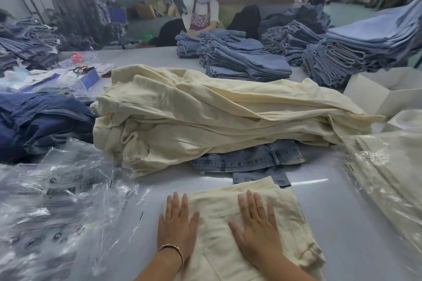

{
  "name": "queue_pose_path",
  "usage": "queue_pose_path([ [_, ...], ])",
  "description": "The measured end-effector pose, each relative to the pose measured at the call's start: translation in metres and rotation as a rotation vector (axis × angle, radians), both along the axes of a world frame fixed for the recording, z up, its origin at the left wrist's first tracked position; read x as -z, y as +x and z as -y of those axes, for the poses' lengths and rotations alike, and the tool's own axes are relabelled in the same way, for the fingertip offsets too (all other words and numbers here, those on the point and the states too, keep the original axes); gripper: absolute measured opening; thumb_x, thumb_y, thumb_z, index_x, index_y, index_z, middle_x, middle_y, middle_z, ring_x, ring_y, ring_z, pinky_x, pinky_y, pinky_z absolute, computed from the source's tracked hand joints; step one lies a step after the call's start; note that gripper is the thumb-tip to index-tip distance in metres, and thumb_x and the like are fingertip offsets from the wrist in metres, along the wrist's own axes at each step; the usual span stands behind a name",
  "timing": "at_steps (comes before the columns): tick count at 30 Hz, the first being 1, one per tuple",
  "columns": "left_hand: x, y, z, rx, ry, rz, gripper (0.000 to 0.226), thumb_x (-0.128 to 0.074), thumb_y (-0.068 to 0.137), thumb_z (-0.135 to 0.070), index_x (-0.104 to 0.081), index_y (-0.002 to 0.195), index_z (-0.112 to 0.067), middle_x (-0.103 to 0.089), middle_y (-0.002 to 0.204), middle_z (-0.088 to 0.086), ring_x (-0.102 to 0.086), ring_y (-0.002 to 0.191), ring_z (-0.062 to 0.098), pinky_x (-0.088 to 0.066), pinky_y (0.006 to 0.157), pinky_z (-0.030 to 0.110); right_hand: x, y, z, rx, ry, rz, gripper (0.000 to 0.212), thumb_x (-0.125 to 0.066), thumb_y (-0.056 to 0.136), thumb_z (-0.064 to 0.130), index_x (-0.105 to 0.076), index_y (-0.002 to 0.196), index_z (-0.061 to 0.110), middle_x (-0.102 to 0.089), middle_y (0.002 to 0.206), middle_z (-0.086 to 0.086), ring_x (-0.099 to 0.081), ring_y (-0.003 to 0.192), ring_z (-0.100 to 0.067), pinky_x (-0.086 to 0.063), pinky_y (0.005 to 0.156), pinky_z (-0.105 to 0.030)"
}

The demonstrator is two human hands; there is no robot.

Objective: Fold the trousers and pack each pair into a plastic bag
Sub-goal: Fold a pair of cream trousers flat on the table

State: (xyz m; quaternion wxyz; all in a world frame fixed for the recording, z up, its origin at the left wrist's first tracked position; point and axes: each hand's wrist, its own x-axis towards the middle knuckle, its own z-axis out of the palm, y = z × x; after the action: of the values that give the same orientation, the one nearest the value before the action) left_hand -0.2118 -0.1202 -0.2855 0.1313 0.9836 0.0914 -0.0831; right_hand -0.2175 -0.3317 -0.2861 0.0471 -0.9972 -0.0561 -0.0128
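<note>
I see both palms flat on the folded cream trousers [249, 223] at the near edge of the bench [342, 223]: left hand [177, 227] on its left side, right hand [257, 227] near the middle, fingers straight and spread, grasping nothing. Clear plastic bags [52, 201] lie just left. A heap of cream trousers [205, 116] sits behind, over blue jeans [249, 159].

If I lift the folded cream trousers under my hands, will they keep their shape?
Probably not: the folded cream trousers look soft and creased, so they would likely sag and unfold. Both the left hand and the right hand press them flat, suggesting springy layers.
</note>
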Motion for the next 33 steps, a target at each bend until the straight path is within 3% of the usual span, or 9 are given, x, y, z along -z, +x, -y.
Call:
queue_pose_path([
  [4, 0.002, -0.027, 0.010, 0.022, 0.001, -0.075, 0.069, -0.013, 0.098, -0.057, 0.019, 0.149, -0.024, 0.041, 0.146, -0.005, 0.029, 0.142, 0.013, 0.006, 0.118, 0.041, -0.003, 0.002, -0.002, -0.029, -0.030, 0.021, 0.077, -0.018, 0.090, 0.063, -0.020, 0.152, 0.019, -0.017, 0.159, -0.011, -0.008, 0.147, -0.035, -0.005, 0.115, -0.046],
  [7, 0.002, -0.046, 0.008, 0.056, 0.027, -0.084, 0.071, -0.017, 0.097, -0.059, 0.017, 0.150, -0.029, 0.037, 0.151, -0.003, 0.029, 0.142, 0.014, 0.005, 0.117, 0.042, -0.003, 0.002, -0.002, -0.013, 0.029, 0.053, 0.075, -0.026, 0.089, 0.061, -0.036, 0.147, 0.014, -0.031, 0.153, -0.013, -0.007, 0.145, -0.026, -0.011, 0.112, -0.046],
  [12, -0.009, -0.071, 0.002, 0.107, -0.028, -0.083, 0.073, -0.023, 0.095, -0.062, 0.012, 0.151, -0.032, 0.029, 0.155, -0.007, 0.025, 0.141, 0.001, -0.003, 0.118, 0.039, -0.002, 0.002, 0.000, -0.051, 0.073, -0.068, 0.075, -0.009, 0.094, 0.063, 0.026, 0.144, 0.020, 0.025, 0.158, -0.005, 0.039, 0.136, -0.016, 0.022, 0.113, -0.047],
  [15, -0.009, -0.082, -0.007, 0.201, -0.184, 0.173, 0.092, -0.023, 0.081, -0.078, -0.019, 0.150, -0.019, 0.016, 0.141, -0.049, 0.033, 0.116, -0.030, -0.026, 0.111, 0.051, -0.020, -0.009, -0.007, -0.148, 0.165, 0.009, 0.075, -0.030, 0.088, 0.061, -0.030, 0.150, 0.018, -0.017, 0.158, -0.010, 0.007, 0.145, -0.005, 0.003, 0.114, -0.040],
  [18, -0.007, -0.088, -0.026, 0.373, -0.033, 0.302, 0.055, -0.008, 0.098, -0.058, -0.034, 0.136, -0.028, 0.011, 0.158, -0.022, 0.017, 0.140, -0.005, -0.049, 0.086, 0.020, -0.024, -0.030, -0.020, -0.374, 0.071, -0.060, 0.064, -0.040, 0.071, 0.072, -0.071, 0.113, 0.035, -0.035, 0.153, 0.003, -0.037, 0.137, -0.006, 0.003, 0.116, -0.036],
  [22, -0.013, -0.093, -0.039, 0.469, 0.026, 0.411, 0.042, -0.012, 0.104, -0.044, -0.040, 0.133, -0.033, -0.019, 0.159, -0.004, 0.002, 0.145, 0.001, -0.020, 0.108, 0.015, -0.027, -0.038, -0.026, -0.416, -0.067, -0.148, 0.074, -0.062, 0.053, 0.082, -0.071, 0.112, 0.038, -0.066, 0.123, 0.003, -0.050, 0.127, -0.007, 0.001, 0.115, -0.039],
  [24, -0.020, -0.098, -0.053, 0.428, -0.136, 0.512, 0.054, -0.028, 0.094, -0.065, -0.064, 0.112, -0.027, -0.059, 0.132, -0.008, -0.020, 0.138, -0.009, -0.020, 0.108, 0.012, -0.030, -0.032, -0.029, -0.430, 0.021, -0.108, 0.076, -0.057, 0.076, 0.067, -0.044, 0.142, 0.032, -0.034, 0.154, -0.004, -0.032, 0.141, -0.013, -0.003, 0.115, -0.041],
  [27, -0.029, -0.101, -0.104, 0.099, -0.196, 0.675, 0.070, -0.034, 0.087, -0.071, -0.075, 0.095, -0.015, -0.035, 0.131, -0.049, -0.045, 0.124, 0.005, -0.027, 0.107, 0.017, -0.030, -0.024, -0.038, -0.480, 0.090, -0.242, 0.072, -0.053, 0.086, 0.048, -0.021, 0.148, 0.032, -0.008, 0.160, 0.008, -0.010, 0.145, -0.012, -0.009, 0.117, -0.038],
  [33, -0.033, -0.122, -0.186, -0.108, -0.338, 0.102, 0.072, -0.081, 0.069, -0.019, -0.051, 0.134, -0.022, -0.047, 0.134, -0.026, -0.036, 0.135, 0.011, -0.029, 0.109, 0.023, -0.026, -0.013, -0.054, -0.421, 0.197, -0.197, 0.068, -0.063, 0.072, 0.051, -0.042, 0.136, 0.039, -0.025, 0.151, 0.018, -0.023, 0.138, -0.010, -0.022, 0.108, -0.026],
])
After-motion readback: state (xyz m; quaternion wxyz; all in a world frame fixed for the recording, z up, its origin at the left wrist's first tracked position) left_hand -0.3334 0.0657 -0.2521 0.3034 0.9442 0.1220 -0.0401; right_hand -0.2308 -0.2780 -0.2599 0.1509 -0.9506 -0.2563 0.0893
